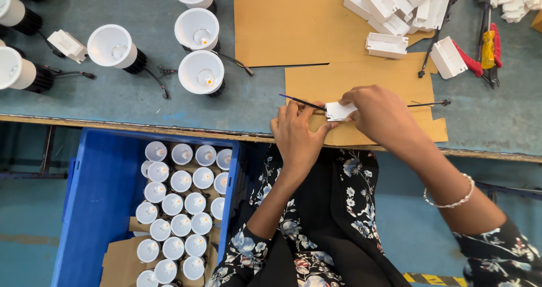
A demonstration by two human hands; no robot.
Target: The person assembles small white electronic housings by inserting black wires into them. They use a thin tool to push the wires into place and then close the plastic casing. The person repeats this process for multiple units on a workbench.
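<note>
Head view: left hand and right hand both pinch a small white plastic box over the brown cardboard sheet at the bench edge. Similar white boxes piled far right. Blue crate of white lamps below left.

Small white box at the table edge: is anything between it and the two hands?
No. Both the left hand and right hand already touch the small white box, gripping it directly over the cardboard sheet.
</note>
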